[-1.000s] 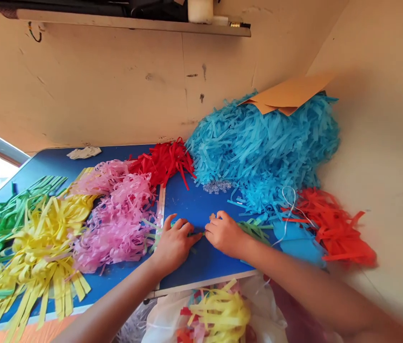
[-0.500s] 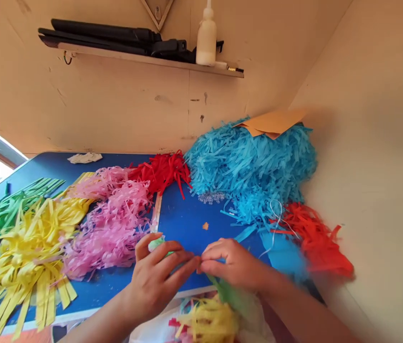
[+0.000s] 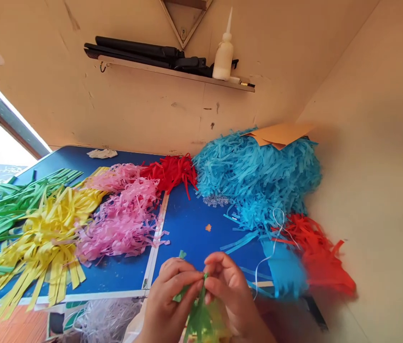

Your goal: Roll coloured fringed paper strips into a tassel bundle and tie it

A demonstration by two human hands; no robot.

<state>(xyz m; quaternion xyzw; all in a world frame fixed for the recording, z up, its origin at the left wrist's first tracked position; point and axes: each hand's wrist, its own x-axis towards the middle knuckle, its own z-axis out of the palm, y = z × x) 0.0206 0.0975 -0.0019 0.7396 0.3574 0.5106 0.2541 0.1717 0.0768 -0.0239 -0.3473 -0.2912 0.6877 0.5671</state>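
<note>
At the table's front edge, my left hand [image 3: 172,295] and my right hand [image 3: 232,293] meet, fingertips pinched together. Between them is a green paper tassel [image 3: 200,317], gripped at its narrow top, its strips hanging down. A small green end also pokes up behind my left fingers. Below, blurred yellow paper strips show partly behind the green ones. To the left of my hands lies a pile of pink shredded paper [image 3: 122,219]. Right of them, a blue paper piece [image 3: 283,271] hangs over the edge, with a white string [image 3: 273,243] beside it.
The blue table [image 3: 183,224] carries green paper strips [image 3: 4,214], yellow strips [image 3: 51,228], a red bundle [image 3: 170,172], a large blue fringed heap [image 3: 254,166] with orange paper [image 3: 283,133] on top, and red-orange strips [image 3: 319,252]. A wall shelf [image 3: 172,71] holds a glue bottle [image 3: 223,57].
My hands have come lower and closer to me, with the right hand turned more upright. The green paper now hangs between them. The whole view has shifted.
</note>
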